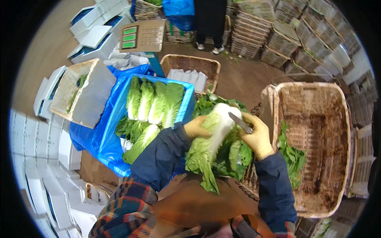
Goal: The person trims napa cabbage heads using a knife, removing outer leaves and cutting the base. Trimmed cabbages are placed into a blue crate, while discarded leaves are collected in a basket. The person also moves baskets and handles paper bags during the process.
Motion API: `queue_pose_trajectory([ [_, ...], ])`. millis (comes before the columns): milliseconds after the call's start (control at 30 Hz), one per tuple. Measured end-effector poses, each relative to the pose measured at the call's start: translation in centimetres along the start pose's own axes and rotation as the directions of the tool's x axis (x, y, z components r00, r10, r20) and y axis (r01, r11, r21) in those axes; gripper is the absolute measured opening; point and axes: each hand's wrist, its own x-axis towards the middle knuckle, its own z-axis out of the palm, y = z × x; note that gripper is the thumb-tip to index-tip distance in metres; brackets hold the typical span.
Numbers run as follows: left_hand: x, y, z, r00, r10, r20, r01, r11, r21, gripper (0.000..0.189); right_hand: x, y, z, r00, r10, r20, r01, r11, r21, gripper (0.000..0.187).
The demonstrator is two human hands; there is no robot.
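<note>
A napa cabbage (218, 128) is held in front of me, its white base up and its leafy end hanging down. My left hand (198, 127), in a yellowish glove, grips it from the left side. My right hand (257, 135), gloved the same way, is closed around a knife (240, 122); the blade lies against the white base. Loose green leaves (238, 160) and another cabbage lie below my hands. To the left, several napa cabbages (159, 102) lie side by side in a box lined with blue plastic (108, 119), one more lying slantwise nearer me.
At the right stands a large dirty plastic crate (315, 142) with leaves at its left side. A scale with a display (143, 35) and a crate of wrapped packages (190, 58) are ahead. Foam boxes (86, 95) line the left. A person (209, 20) stands by stacked crates (253, 32).
</note>
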Motion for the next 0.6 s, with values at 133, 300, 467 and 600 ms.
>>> queue_pose_trajectory([
  [133,0.1,-2.2,-0.9,0.993,-0.116,0.001,0.113,0.973,0.202,0.059,-1.0,5.5,1.4,0.982,0.017,-0.187,-0.027,0.999,-0.047,0.034],
  [300,0.7,-8.7,0.9,0.947,-0.227,0.229,0.182,0.962,0.202,0.060,-2.0,13.3,3.5,0.945,0.302,-0.123,-0.320,0.933,-0.165,0.016],
  [467,1.9,-10.2,2.1,0.936,-0.277,0.218,0.223,0.944,0.245,0.080,-2.1,11.0,2.5,0.865,0.409,0.291,-0.499,0.761,0.415,0.067],
  [600,2.7,-5.4,1.7,0.900,-0.271,0.341,0.137,0.919,0.369,0.076,0.1,3.5,0.4,0.587,0.139,0.797,-0.746,0.475,0.466,0.033],
])
